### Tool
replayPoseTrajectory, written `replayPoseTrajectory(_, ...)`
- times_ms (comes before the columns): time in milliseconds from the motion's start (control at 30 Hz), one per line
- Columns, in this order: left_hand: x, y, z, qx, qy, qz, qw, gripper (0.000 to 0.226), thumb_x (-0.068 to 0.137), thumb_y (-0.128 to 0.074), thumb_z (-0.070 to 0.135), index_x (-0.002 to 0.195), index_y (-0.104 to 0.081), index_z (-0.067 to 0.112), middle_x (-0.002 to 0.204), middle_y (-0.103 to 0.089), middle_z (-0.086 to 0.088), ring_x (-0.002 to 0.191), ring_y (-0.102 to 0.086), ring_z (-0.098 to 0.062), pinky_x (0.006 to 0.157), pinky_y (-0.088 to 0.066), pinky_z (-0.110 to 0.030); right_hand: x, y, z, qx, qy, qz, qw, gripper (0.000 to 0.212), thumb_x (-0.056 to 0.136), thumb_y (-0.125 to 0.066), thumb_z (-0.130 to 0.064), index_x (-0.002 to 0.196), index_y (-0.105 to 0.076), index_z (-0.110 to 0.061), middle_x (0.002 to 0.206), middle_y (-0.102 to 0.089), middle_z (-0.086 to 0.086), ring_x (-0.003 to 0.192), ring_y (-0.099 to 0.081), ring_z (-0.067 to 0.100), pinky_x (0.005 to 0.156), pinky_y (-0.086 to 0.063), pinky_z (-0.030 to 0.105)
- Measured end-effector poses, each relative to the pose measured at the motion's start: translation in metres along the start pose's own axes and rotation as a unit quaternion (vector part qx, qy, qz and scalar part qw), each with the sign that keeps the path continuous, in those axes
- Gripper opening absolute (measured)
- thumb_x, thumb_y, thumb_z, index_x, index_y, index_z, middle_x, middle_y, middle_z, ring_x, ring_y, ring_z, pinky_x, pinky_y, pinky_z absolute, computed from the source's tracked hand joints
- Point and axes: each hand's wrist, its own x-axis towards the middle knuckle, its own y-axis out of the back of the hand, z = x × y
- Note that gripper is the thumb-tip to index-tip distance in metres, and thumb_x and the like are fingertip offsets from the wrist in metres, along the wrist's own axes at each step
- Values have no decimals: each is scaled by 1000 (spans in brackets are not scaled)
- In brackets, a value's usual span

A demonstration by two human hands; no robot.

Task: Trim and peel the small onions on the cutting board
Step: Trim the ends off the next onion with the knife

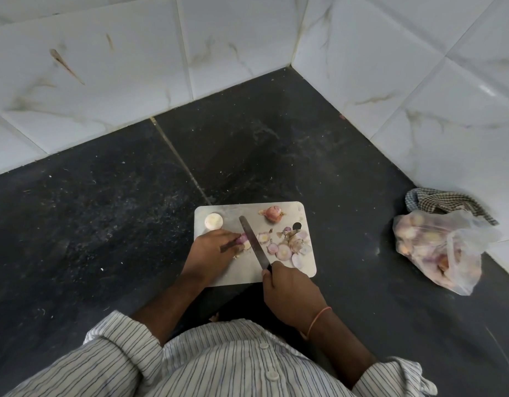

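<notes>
Right hand (287, 285) grip closed round knife (252, 242); left hand (210, 250) pinches onion (243, 239) on cutting board (276, 275).

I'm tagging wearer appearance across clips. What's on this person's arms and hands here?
Both hands, left hand and right hand, are bare, without gloves. White shirt sleeves with thin dark stripes are rolled up near the elbows. A thin orange thread band circles the right wrist. No rings or watch are visible.
</notes>
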Motion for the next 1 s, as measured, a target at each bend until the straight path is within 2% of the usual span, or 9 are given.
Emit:
replayPoseTrajectory(133,-3,0,0,3,-18,11,1000,24,96,-81,36,119,-83,30,117,-78,18,107,-70,1,102,-57,-29,6,7,-8,-3,-6,-17,1000,32,111,-37,-39,96,-54,-17,99,-72,11,87,-68,31,75,-54,39)
replayPoseTrajectory(333,-8,1,-1,6,-40,10,999,22,94,-83,34,116,-84,31,115,-79,17,105,-70,1,101,-58,-32,21,17,-18,25,-16,-42,999,38,111,-37,-37,106,-61,-8,108,-72,17,96,-70,36,83,-55,40)
replayPoseTrajectory(400,-10,1,-1,9,-38,13,999,24,92,-85,35,115,-84,31,113,-78,18,105,-70,2,101,-58,-32,25,20,-17,88,-33,-57,994,40,111,-36,-40,106,-61,-8,99,-72,14,78,-73,34,71,-57,38)
replayPoseTrajectory(467,-12,1,-3,9,-18,19,1000,28,89,-87,39,116,-83,30,111,-77,19,103,-70,2,99,-59,-31,28,20,-12,197,-69,-66,976,41,110,-38,-42,107,-62,-9,82,-68,11,53,-65,27,49,-50,30)
replayPoseTrajectory(533,-13,1,-5,4,4,21,1000,32,87,-88,40,116,-81,30,111,-76,20,102,-70,2,98,-60,-31,28,15,-3,241,-90,-57,965,38,109,-41,-44,105,-63,-13,75,-65,8,44,-59,20,41,-44,25)
replayPoseTrajectory(633,-11,1,-3,-3,16,13,1000,37,87,-86,41,122,-78,30,115,-75,18,104,-70,0,98,-61,-34,31,-2,19,192,-81,-32,977,36,109,-40,-48,93,-60,-22,86,-70,4,69,-68,22,66,-56,34)
replayPoseTrajectory(733,-7,4,3,-2,23,9,1000,36,87,-82,45,119,-79,32,109,-74,19,98,-69,-1,95,-61,-35,33,-13,31,181,-90,-29,979,35,111,-40,-45,94,-61,-22,97,-71,2,94,-66,25,88,-53,41)
replayPoseTrajectory(900,-6,10,5,-27,48,10,998,26,84,-85,48,105,-83,34,97,-76,24,92,-71,3,91,-61,-30,37,-21,38,157,-102,29,982,23,107,-54,-41,114,-57,-20,102,-73,2,96,-68,27,81,-50,36)
replayPoseTrajectory(1000,-9,14,4,-55,48,-6,997,27,83,-88,45,108,-83,36,99,-77,24,95,-73,3,93,-62,-29,36,-22,37,93,-92,56,990,29,103,-59,-43,120,-52,-21,102,-74,5,96,-72,30,79,-54,38)
